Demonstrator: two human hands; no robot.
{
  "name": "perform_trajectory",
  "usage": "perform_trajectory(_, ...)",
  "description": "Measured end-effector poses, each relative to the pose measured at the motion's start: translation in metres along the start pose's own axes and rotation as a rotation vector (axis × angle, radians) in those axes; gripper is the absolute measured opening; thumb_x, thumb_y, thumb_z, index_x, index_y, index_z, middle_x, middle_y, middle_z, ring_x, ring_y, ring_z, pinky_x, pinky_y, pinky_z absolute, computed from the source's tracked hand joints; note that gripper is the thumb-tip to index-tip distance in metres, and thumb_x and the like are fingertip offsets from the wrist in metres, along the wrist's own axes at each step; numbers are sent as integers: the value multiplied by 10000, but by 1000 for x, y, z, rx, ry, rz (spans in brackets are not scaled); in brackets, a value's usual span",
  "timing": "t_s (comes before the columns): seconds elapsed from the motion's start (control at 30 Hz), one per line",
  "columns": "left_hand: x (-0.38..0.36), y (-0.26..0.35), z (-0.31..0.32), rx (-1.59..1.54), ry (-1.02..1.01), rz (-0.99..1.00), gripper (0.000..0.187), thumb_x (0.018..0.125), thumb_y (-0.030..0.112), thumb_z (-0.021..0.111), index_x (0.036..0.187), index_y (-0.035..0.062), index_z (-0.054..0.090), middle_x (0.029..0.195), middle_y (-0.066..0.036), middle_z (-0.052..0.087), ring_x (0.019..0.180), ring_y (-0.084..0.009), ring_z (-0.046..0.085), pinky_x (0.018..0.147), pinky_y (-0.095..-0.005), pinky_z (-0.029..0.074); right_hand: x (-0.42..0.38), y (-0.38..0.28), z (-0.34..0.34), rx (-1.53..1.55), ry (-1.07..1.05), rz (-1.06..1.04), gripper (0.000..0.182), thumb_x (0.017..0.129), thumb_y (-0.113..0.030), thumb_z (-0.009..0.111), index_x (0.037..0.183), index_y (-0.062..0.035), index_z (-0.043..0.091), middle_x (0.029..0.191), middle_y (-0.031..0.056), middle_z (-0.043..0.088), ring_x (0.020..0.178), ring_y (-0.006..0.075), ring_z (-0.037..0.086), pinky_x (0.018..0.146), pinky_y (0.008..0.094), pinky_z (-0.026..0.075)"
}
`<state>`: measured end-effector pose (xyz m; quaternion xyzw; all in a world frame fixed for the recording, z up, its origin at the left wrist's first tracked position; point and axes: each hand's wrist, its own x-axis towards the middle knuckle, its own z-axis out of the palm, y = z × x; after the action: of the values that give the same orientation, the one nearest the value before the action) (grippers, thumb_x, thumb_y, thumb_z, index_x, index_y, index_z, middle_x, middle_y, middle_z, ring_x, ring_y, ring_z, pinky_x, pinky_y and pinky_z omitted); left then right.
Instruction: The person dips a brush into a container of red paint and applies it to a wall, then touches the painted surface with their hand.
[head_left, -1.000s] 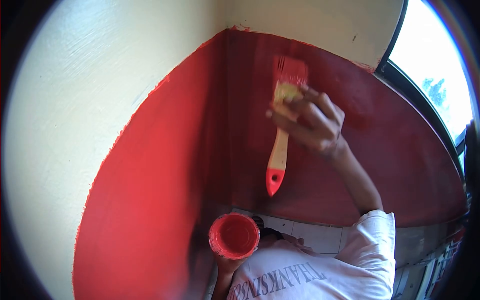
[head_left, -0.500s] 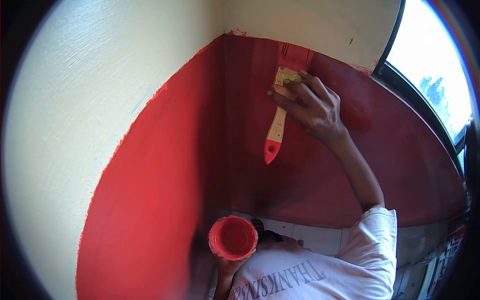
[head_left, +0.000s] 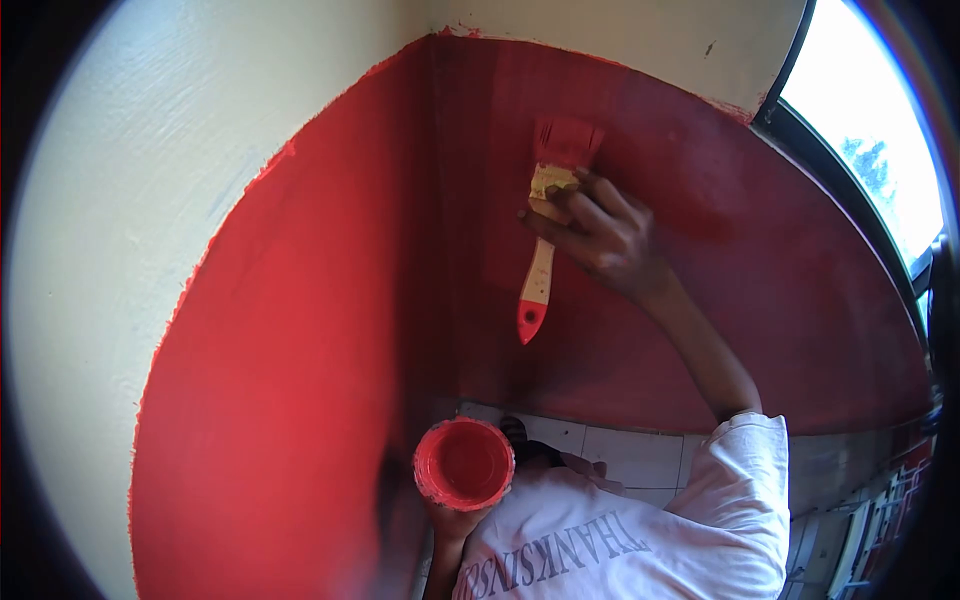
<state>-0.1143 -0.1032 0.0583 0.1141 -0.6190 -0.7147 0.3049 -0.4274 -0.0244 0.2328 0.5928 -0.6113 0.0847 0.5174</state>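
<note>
Brush (head_left: 541,268) is in the right hand (head_left: 612,235), bristles up and handle down, in front of the darker red wall (head_left: 780,310), just right of the corner. The right hand grips it from the right side, thumb and fingers pinched around the base of the handle and the ferrule (head_left: 553,181). The bristles (head_left: 567,141) are coated red and spread a little at the top; whether they press on the wall or sit just off it is hard to tell. The ferrule is smeared yellowish, the handle is pale wood, and its red tip, with a hole through it, points down and slightly left.

Lower down, near the body, the left hand (head_left: 457,521) grasps a cup (head_left: 421,463) from below, partly hidden by it. The cup's open mouth faces the camera; its rim and inside are covered in red, and how full it is cannot be told.

Beside the cup is the person's white shirt (head_left: 625,505), with grey capitals across it, and beyond that the pale floor tiles (head_left: 628,458). To the left stands the brighter red wall (head_left: 280,360). Above the red on both sides runs cream paint (head_left: 600,32), the border between them rough-edged. A dark-framed window (head_left: 865,120) is at the upper right, well apart from the brush.
</note>
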Motion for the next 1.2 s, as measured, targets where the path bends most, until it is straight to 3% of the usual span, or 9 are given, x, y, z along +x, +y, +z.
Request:
perform_trajectory(0.17,-7,-15,-9,76,10,-42,962,550,180,898,1344,30,375,1281,-120,499,1161,-243,522,966,-396,447,-33,-26,10,70,-120,64,328,706,-166,634,1009,-263,711,873,-22,547,871,167,583,728,298,574)
perform_trajectory(0.3,1,0,1,82,36,49,831,628,224,879,1297,22,429,1174,-90,576,1033,-197,593,879,-347,497,-67,-48,29,127,-165,89,351,705,-183,628,1041,-259,697,878,-30,532,905,174,570,673,280,557)
perform_trajectory(0.43,13,22,11,63,52,37,835,629,218,877,1303,22,426,1193,-95,564,1062,-205,579,899,-356,486,-94,-72,41,217,-228,114,359,710,-181,622,1055,-252,689,869,-35,515,872,168,551,634,280,547)
perform_trajectory(0.47,48,99,46,97,48,19,835,628,217,877,1304,22,425,1194,-95,564,1063,-206,579,901,-357,485,-29,8,16,273,-232,151,363,714,-179,619,1063,-252,685,870,-37,511,865,164,545,624,278,544)
perform_trajectory(0.63,63,126,52,99,39,-23,839,627,212,876,1307,24,424,1198,-97,562,1071,-209,575,908,-360,482,-32,11,16,375,-345,148,404,721,-171,609,1112,-252,668,890,-46,501,861,152,528,573,262,527)
perform_trajectory(0.7,39,66,27,61,48,-25,840,626,210,876,1308,24,423,1200,-97,561,1074,-210,574,911,-361,481,-73,-38,33,438,-433,122,419,710,-169,621,1118,-253,669,896,-46,499,855,152,523,550,249,518)
perform_trajectory(0.87,-8,3,-4,-4,52,-4,843,624,206,875,1312,26,421,1204,-99,559,1081,-213,570,918,-364,478,-82,-97,9,436,-306,84,408,699,-161,612,1094,-233,681,922,-35,530,869,159,535,551,251,522)
perform_trajectory(1.03,-4,11,-1,-1,23,54,835,626,187,870,1312,28,422,1204,-99,561,1072,-213,578,913,-362,484,14,-38,-21,183,124,-19,363,654,-119,653,998,-220,713,837,-15,536,782,160,540,526,257,510)
perform_trajectory(1.2,-3,8,-3,-13,-6,65,813,631,160,857,1308,31,426,1194,-97,571,1063,-212,585,902,-358,493,67,0,-19,42,125,-102,354,658,-103,652,985,-225,709,849,-33,533,771,139,530,520,249,508)
